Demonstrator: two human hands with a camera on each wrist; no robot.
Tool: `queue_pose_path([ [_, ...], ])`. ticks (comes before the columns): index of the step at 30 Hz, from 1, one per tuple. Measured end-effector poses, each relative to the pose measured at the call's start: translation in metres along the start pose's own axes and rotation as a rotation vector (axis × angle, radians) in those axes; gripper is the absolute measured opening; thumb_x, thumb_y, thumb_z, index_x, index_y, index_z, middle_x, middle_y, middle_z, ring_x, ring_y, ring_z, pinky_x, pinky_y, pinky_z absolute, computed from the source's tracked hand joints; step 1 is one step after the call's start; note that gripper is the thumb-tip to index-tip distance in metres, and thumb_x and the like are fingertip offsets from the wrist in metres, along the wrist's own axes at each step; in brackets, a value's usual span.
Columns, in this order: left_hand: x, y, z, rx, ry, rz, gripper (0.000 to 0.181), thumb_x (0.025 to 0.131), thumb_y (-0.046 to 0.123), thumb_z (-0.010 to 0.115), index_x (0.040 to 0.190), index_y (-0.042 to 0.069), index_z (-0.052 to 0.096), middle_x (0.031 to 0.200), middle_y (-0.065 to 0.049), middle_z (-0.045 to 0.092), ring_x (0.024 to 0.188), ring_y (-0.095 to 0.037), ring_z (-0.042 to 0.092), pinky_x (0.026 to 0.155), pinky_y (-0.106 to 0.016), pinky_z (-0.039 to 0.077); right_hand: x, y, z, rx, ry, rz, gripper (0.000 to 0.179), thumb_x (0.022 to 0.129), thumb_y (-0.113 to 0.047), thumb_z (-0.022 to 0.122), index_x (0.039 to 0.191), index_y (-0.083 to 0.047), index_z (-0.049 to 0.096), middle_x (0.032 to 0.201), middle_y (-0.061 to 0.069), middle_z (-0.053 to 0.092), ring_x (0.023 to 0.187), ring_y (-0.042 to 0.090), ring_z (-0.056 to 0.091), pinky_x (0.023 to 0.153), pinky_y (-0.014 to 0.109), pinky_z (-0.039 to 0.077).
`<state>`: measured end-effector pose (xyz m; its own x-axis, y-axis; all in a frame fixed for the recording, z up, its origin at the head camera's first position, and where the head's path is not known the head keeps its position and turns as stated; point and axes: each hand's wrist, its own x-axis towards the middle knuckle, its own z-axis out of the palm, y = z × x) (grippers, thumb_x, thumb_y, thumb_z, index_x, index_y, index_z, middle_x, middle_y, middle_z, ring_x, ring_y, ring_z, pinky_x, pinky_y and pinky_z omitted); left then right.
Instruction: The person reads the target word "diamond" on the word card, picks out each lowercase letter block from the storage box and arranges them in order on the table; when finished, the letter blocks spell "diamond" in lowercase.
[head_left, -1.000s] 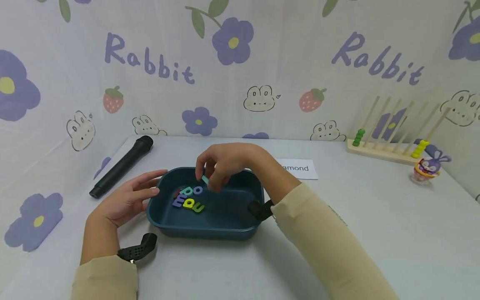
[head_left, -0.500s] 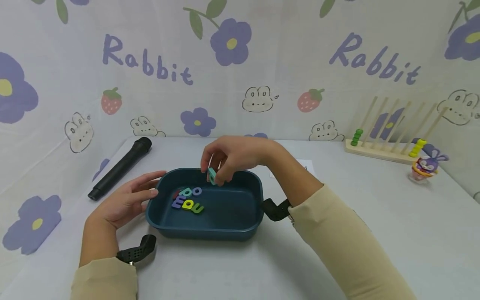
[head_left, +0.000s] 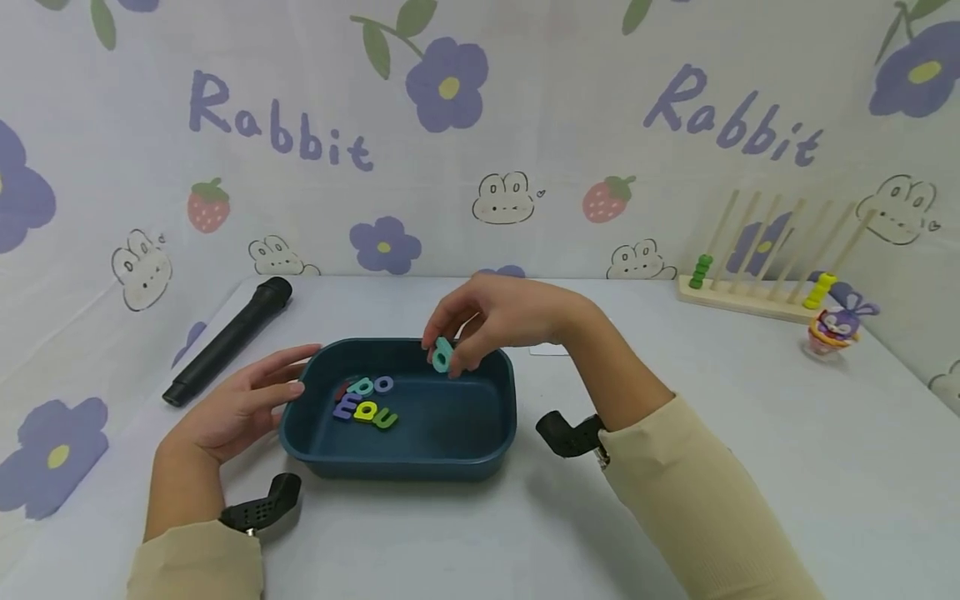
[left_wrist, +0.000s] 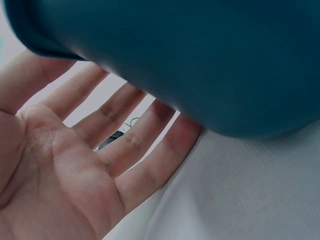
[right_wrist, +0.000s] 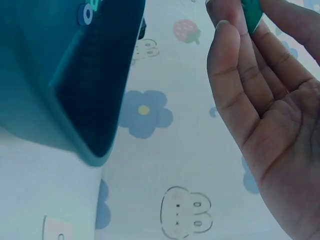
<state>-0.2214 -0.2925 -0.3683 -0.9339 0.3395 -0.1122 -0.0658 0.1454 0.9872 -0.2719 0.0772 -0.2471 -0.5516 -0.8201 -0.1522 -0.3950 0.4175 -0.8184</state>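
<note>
My right hand (head_left: 495, 317) pinches a teal toy letter (head_left: 442, 356) between thumb and fingertips, over the back of a dark blue tray (head_left: 405, 471). The letter's round loop and hole face me; the right wrist view shows only a green part of it (right_wrist: 253, 15). My left hand (head_left: 243, 404) rests against the tray's left side, thumb at the rim and fingers fairly straight along the outer wall (left_wrist: 175, 65). Inside the tray, at the left, lie several coloured letters, among them a yellow one (head_left: 366, 411), a green one (head_left: 385, 418) and a purple o (head_left: 383, 384).
A black microphone (head_left: 228, 340) lies left of the tray. A white card (head_left: 550, 350) sits behind it, mostly hidden by my right arm. At the back right stand a wooden bead rack (head_left: 750, 300) and a small purple rabbit figure (head_left: 834, 327). A printed curtain (head_left: 555, 100) hangs behind.
My right hand has risen and moved right with the teal letter, which has turned its face towards me. My left hand keeps its place at the tray. The head view has shifted slightly.
</note>
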Motion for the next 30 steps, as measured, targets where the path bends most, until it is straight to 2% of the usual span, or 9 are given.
queue_pose_path([
  [9,0.000,-0.001,0.000,0.000,0.005,-0.006,0.056,0.106,0.021,0.057,0.159,0.023,0.039,0.166,-0.015,0.029,0.128,-0.009,0.057,0.097,-0.032,0.056,-0.022,0.019,-0.001,0.101,0.072,0.018,0.034,0.087,-0.009,0.077,0.121,-0.009,0.071,0.111,0.012,0.073,0.101,0.037,0.074,0.089,0.041,0.060],
  [17,0.000,-0.002,-0.001,-0.002,0.011,0.002,0.055,0.106,0.021,0.057,0.158,0.025,0.041,0.167,-0.017,0.028,0.126,-0.008,0.059,0.096,-0.033,0.057,-0.039,0.040,-0.003,0.140,0.168,0.035,0.035,0.087,-0.010,0.079,0.121,-0.010,0.070,0.110,0.013,0.073,0.098,0.035,0.074,0.091,0.042,0.059],
  [22,-0.001,-0.002,-0.001,-0.002,0.014,-0.006,0.055,0.106,0.021,0.058,0.159,0.026,0.041,0.168,-0.018,0.026,0.124,-0.006,0.060,0.096,-0.032,0.057,-0.049,0.050,-0.004,0.194,0.201,0.032,0.036,0.087,-0.009,0.074,0.122,-0.004,0.067,0.110,0.015,0.070,0.094,0.035,0.073,0.086,0.040,0.059],
  [26,-0.001,-0.003,-0.001,-0.005,0.014,-0.011,0.056,0.106,0.021,0.058,0.159,0.025,0.040,0.167,-0.017,0.027,0.124,-0.006,0.060,0.097,-0.031,0.057,-0.053,0.059,-0.003,0.222,0.229,0.056,0.032,0.087,-0.006,0.072,0.118,-0.005,0.067,0.111,0.016,0.068,0.094,0.037,0.071,0.082,0.039,0.060],
  [30,0.001,-0.002,0.000,-0.005,0.019,-0.018,0.057,0.106,0.022,0.058,0.160,0.023,0.038,0.167,-0.016,0.027,0.124,-0.007,0.061,0.096,-0.032,0.057,-0.059,0.066,-0.005,0.211,0.260,0.076,0.032,0.087,-0.004,0.071,0.118,-0.005,0.066,0.113,0.016,0.067,0.097,0.039,0.072,0.085,0.040,0.059],
])
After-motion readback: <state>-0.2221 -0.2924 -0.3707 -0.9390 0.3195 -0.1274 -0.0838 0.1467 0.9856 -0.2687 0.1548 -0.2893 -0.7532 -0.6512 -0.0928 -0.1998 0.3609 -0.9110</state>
